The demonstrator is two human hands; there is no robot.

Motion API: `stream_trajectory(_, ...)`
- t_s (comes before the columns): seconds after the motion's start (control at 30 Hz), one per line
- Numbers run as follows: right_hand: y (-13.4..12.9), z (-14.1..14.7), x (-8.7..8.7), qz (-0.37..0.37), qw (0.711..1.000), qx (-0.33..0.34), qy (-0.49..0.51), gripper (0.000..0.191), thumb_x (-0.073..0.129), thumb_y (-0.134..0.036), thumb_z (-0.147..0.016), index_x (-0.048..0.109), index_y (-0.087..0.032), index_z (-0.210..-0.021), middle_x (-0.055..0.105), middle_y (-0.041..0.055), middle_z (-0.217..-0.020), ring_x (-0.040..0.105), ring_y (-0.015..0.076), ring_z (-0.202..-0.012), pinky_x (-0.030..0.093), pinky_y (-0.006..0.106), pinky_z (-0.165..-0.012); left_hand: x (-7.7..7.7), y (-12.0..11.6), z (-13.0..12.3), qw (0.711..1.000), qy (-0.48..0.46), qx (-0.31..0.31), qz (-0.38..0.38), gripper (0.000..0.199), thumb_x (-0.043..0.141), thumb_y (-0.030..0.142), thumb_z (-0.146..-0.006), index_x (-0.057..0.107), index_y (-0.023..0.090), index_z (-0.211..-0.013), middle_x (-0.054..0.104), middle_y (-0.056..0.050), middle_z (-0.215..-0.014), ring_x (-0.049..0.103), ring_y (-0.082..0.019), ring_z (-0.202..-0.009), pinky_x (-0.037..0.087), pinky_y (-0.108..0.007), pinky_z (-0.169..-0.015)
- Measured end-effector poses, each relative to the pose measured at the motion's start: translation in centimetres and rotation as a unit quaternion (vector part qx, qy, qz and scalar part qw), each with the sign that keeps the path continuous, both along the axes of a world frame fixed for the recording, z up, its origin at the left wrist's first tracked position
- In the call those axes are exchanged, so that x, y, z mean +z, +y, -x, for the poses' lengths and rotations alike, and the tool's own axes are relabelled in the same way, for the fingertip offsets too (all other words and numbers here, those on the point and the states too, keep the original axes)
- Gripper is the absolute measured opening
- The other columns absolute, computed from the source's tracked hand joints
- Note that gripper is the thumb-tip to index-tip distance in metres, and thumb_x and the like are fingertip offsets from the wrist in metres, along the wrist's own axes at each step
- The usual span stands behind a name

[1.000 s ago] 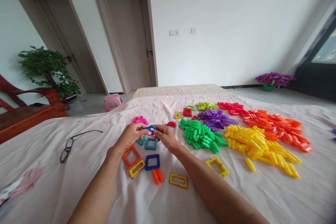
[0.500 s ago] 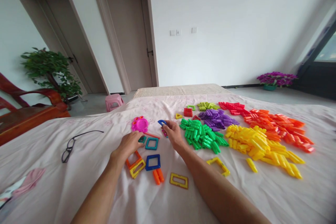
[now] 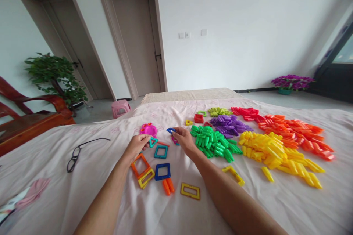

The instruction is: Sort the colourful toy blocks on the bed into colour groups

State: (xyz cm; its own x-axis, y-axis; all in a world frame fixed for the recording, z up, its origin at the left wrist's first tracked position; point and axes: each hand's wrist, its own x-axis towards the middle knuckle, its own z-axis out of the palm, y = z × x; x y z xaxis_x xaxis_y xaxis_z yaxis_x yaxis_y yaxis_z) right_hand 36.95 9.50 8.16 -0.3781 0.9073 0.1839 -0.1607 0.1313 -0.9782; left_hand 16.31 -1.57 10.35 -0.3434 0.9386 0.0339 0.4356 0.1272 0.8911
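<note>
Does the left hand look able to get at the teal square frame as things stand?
Probably yes: the teal square frame lies uncovered on the cloth, close to the left hand. The teal triangle pinched in that hand may need setting down first.

Both forearms reach forward from near edge of cloth, wrists apart. Left hand (image 3: 138, 146): thumb and fingertips pinched. Right hand (image 3: 184, 138): pinch grip, fingers pointing left. Palms turned mostly downward.
</note>
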Motion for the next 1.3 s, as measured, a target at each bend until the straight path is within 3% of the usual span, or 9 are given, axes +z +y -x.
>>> stream_trajectory(0.13, 0.7, -2.4, 3.9, -0.103, 0.992, -0.008, -0.069, 0.029, 0.063, -0.029, -0.074, 0.077, -0.015, -0.096, 0.069, 0.0016, -0.068, 0.056, 0.0127, -0.057, 0.039, 0.022, -0.052, 0.6, 0.0, -1.4, 0.999, -0.042, -0.014, -0.005, 0.045, 0.057, 0.053, -0.078, 0.070, 0.011, -0.089, 0.065, -0.004, -0.070, 0.057, -0.014, -0.064, 0.040, -0.024, -0.057)
stream_trajectory(0.3, 1.8, -7.6, 8.1, -0.225, 0.951, -0.026, -0.211, 0.021, 0.062, -0.017, -0.074, 0.080, -0.017, -0.087, 0.070, 0.0020, -0.067, 0.058, 0.0147, -0.061, 0.037, 0.023, -0.055, 0.9, 0.2, -4.6, 0.995, -0.063, -0.076, 0.009, 0.044, 0.060, 0.047, -0.079, 0.072, 0.010, -0.099, 0.070, -0.007, -0.081, 0.058, -0.015, -0.067, 0.041, -0.024, -0.056)
stream_trajectory(0.47, 1.9, -9.8, 8.3, -0.257, 0.862, 0.053, -0.434, 0.023, 0.063, -0.010, -0.072, 0.080, -0.018, -0.087, 0.074, 0.0032, -0.076, 0.063, 0.0154, -0.071, 0.038, 0.022, -0.061, -0.2, 0.3, -8.2, 0.988, -0.023, -0.152, 0.026, 0.038, 0.053, 0.040, -0.086, 0.073, 0.013, -0.103, 0.072, -0.008, -0.086, 0.061, -0.016, -0.071, 0.043, -0.025, -0.061)
stream_trajectory(0.57, 1.2, -9.0, 8.0, -0.254, 0.797, 0.091, -0.540, 0.025, 0.063, -0.011, -0.075, 0.080, -0.019, -0.092, 0.076, 0.0051, -0.086, 0.067, 0.0172, -0.080, 0.041, 0.022, -0.067, -0.9, 0.1, -9.7, 0.984, 0.024, -0.178, 0.017, 0.034, 0.050, 0.034, -0.087, 0.074, 0.014, -0.101, 0.073, -0.008, -0.085, 0.062, -0.016, -0.071, 0.044, -0.026, -0.062)
stream_trajectory(0.73, -0.1, -7.3, 7.3, -0.265, 0.724, 0.110, -0.628, 0.020, 0.066, -0.028, -0.082, 0.079, -0.019, -0.095, 0.076, 0.0109, -0.102, 0.069, 0.0255, -0.095, 0.047, 0.027, -0.074, -1.3, 0.0, -10.1, 0.980, 0.089, -0.175, 0.014, 0.029, 0.054, 0.030, -0.084, 0.076, 0.017, -0.099, 0.075, -0.007, -0.084, 0.066, -0.020, -0.074, 0.047, -0.028, -0.066)
stream_trajectory(0.87, -0.3, -7.0, 7.0, -0.255, 0.692, 0.097, -0.668, 0.024, 0.060, -0.024, -0.085, 0.078, -0.017, -0.101, 0.073, 0.0149, -0.112, 0.067, 0.0290, -0.105, 0.049, 0.031, -0.079, 0.0, 0.2, -7.7, 0.983, 0.123, -0.134, 0.008, 0.033, 0.060, 0.034, -0.083, 0.075, 0.020, -0.108, 0.077, -0.008, -0.105, 0.070, -0.022, -0.091, 0.050, -0.028, -0.077)
stream_trajectory(1.07, -1.2, -7.3, 8.9, -0.274, 0.723, 0.049, -0.632, 0.032, 0.049, -0.013, -0.086, 0.076, -0.020, -0.102, 0.074, 0.0119, -0.110, 0.069, 0.0246, -0.103, 0.047, 0.027, -0.078, 2.4, -1.0, 1.2, 0.960, 0.261, 0.053, 0.083, 0.027, 0.058, 0.037, -0.082, 0.073, 0.021, -0.098, 0.075, -0.011, -0.105, 0.067, -0.026, -0.098, 0.046, -0.033, -0.084)
stream_trajectory(1.17, -1.7, -7.3, 9.9, -0.290, 0.718, 0.050, -0.631, 0.031, 0.046, -0.016, -0.090, 0.076, -0.018, -0.098, 0.074, 0.0127, -0.103, 0.070, 0.0240, -0.096, 0.046, 0.027, -0.076, 1.5, -1.8, 4.7, 0.938, 0.287, 0.131, 0.144, 0.036, 0.060, 0.049, -0.078, 0.071, 0.018, -0.094, 0.074, -0.017, -0.103, 0.066, -0.034, -0.097, 0.045, -0.040, -0.081)
stream_trajectory(1.3, -2.1, -7.2, 10.3, -0.298, 0.722, 0.065, -0.621, 0.032, 0.045, -0.018, -0.092, 0.077, -0.019, -0.097, 0.075, 0.0121, -0.103, 0.070, 0.0240, -0.096, 0.044, 0.026, -0.073, -0.7, -1.8, 6.4, 0.932, 0.277, 0.151, 0.177, 0.039, 0.069, 0.055, -0.067, 0.069, 0.020, -0.083, 0.074, -0.014, -0.089, 0.067, -0.034, -0.088, 0.045, -0.037, -0.073)
